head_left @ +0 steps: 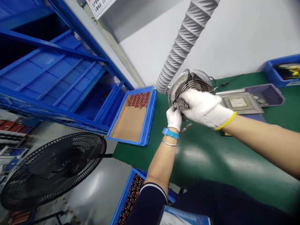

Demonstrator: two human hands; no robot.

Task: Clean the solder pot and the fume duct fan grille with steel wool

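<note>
My right hand (201,106), in a white knit glove with a yellow cuff edge, is closed over a grey, rough-textured metallic clump (182,104), blurred, whose kind I cannot make out. Just below it, my left hand (173,118), also gloved, has its fingers closed at the clump's lower left edge; what they grip is hidden. Both hands are in front of a round fan unit (195,83) with a wire guard and a clear ring-shaped housing. A pair of metal tweezers (187,127), or a similar flat strip, lies on the green table below the hands.
A blue tray (144,137) with rows of small red and brass parts (138,100) stands left of the hands. A grey hose (181,43) comes down behind the fan unit. To the right are a metal plate (241,103) and a purple-grey bin (278,97). A black fan (53,168) stands at lower left.
</note>
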